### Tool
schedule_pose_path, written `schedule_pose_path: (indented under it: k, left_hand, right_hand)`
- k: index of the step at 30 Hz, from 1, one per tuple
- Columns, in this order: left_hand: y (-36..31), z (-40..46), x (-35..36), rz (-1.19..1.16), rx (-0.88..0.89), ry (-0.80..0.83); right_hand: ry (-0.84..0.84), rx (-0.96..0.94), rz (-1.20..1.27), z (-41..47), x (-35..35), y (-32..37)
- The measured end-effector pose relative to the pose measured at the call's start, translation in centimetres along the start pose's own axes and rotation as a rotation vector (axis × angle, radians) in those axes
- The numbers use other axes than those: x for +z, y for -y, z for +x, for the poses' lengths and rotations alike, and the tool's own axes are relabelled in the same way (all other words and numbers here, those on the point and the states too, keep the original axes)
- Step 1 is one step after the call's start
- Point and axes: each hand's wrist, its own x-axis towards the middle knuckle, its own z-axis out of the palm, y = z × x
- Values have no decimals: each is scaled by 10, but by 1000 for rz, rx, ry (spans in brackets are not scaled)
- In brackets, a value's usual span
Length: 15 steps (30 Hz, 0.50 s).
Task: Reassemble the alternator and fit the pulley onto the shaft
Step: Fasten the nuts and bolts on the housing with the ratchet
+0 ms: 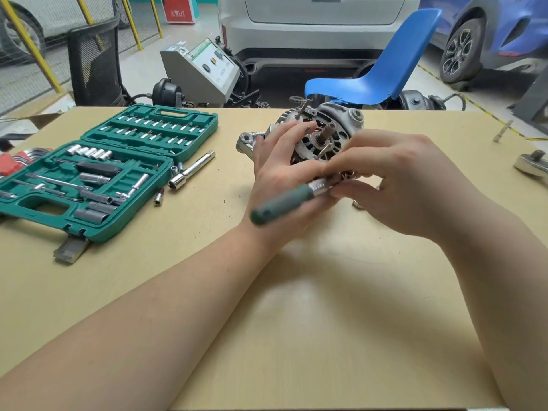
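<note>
- Cast aluminium, grey and finned: the alternator [311, 137] sits on the pale wooden table [296, 292], just beyond both hands, tipped so its front face looks up and toward the person.
- The bare shaft [327, 132] rises from the middle of that face, its long axis leaning up and slightly right; no pulley is on it, and I cannot pick one out with certainty anywhere on the table.
- The left hand [284, 170] lies against the housing, fingers spread over the left side of the face, steadying it; a green-handled driver [289, 201] crosses its palm, handle pointing down-left toward the person, metal tip up-right.
- The right hand [394, 185] has curled fingers pinching at the driver's metal end, low on the alternator's near edge; whether it holds a bit, a screw or only the tool is hidden by the fingers.
- Judged from this, a housing fastener is being driven or started, so the pulley step has not yet come.
- The shaft lies up and away from both grips, between them; the left fingertips are nearer.
- A green socket case [98, 173] lies open well to the left.
</note>
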Motion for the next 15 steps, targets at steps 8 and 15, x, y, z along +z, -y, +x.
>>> schedule_pose_path:
  k: [8, 15]
  left_hand:
    - [-3, 2, 1, -24, 33, -15]
    - [-2, 4, 3, -13, 60, -38]
  right_hand:
    - [37, 32, -17, 2, -1, 2]
    - [-49, 132, -65, 6, 5, 5]
